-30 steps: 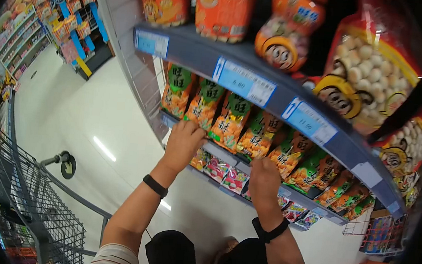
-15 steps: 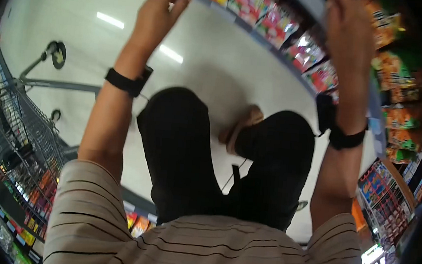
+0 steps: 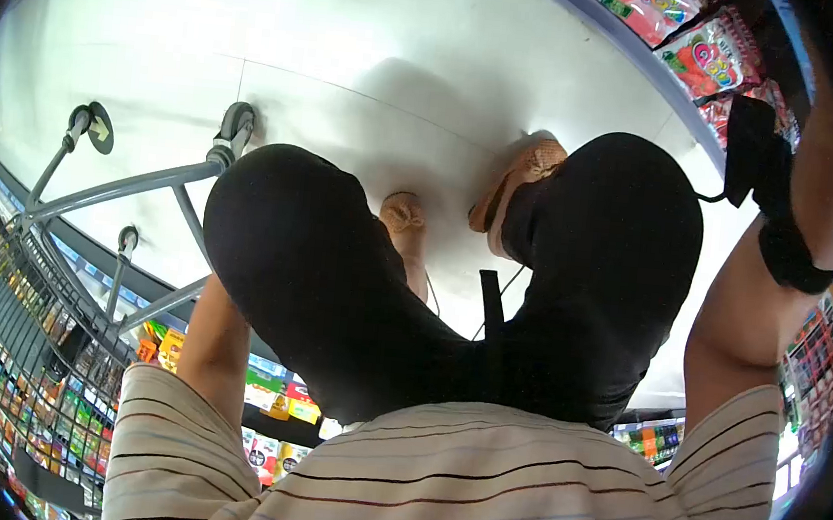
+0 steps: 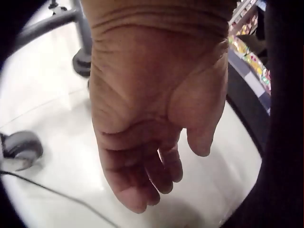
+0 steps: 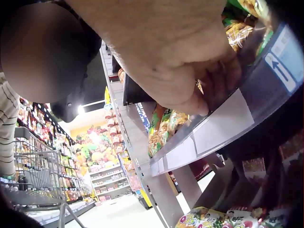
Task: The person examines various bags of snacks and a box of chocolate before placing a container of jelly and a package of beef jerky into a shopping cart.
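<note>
Snack bags (image 5: 159, 130) sat on our shelf (image 5: 228, 114) | our right hand (image 5: 173, 59) bent its fingers at the front edge beside them, grasp unclear | our left hand (image 4: 152, 104) hung loose, released | cart (image 3: 125, 192) at our left

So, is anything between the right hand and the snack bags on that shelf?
Nothing visible blocks it: the right hand reaches over the shelf's front edge, with snack bags on either side. Whether they touch, I can't tell.
</note>
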Demonstrator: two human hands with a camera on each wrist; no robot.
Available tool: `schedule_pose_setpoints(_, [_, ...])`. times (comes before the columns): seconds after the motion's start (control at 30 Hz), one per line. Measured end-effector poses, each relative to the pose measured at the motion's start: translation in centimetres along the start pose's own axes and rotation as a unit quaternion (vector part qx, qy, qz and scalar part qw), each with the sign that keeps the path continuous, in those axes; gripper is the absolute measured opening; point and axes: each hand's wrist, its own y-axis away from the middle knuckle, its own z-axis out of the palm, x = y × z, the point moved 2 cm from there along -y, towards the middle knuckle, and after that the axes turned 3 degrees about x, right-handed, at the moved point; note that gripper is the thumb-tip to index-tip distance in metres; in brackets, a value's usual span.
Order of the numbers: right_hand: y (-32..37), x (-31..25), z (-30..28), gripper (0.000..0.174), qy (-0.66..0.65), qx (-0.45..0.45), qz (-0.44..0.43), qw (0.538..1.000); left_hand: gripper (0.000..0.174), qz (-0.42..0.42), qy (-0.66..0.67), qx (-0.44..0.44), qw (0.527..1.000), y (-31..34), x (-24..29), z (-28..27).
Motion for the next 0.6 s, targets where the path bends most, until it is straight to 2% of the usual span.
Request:
schedule_pose_setpoints(0.13, [0.2, -0.2, 0.2, 0.013, -0.003, -0.006, -0.002, 1.000, 0.043, -0.075, -0.030, -0.002, 0.997, -0.5, -8.0, 5.5])
schedule_pose_setpoints(0.27, [0.2, -0.5, 0.2, 0.014, -0.003, -0.015, -0.012, 1.000, 0.043, -0.111, -0.038, 0.024, 0.993, -1.6, -14.7, 11.0])
schedule_pose_setpoints(0.37, [0.0, -0.3, 0.0, 0.015, -0.004, -0.025, -0.023, 0.999, 0.043, -0.125, -0.029, 0.051, 0.990, -2.3, -18.5, 14.5])
schedule_pose_setpoints(0.6, [-1.2, 1.8, -0.1, 0.017, -0.028, -0.074, -0.052, 0.995, 0.044, -0.150, 0.055, 0.108, 0.981, -2.4, -23.3, 22.7])
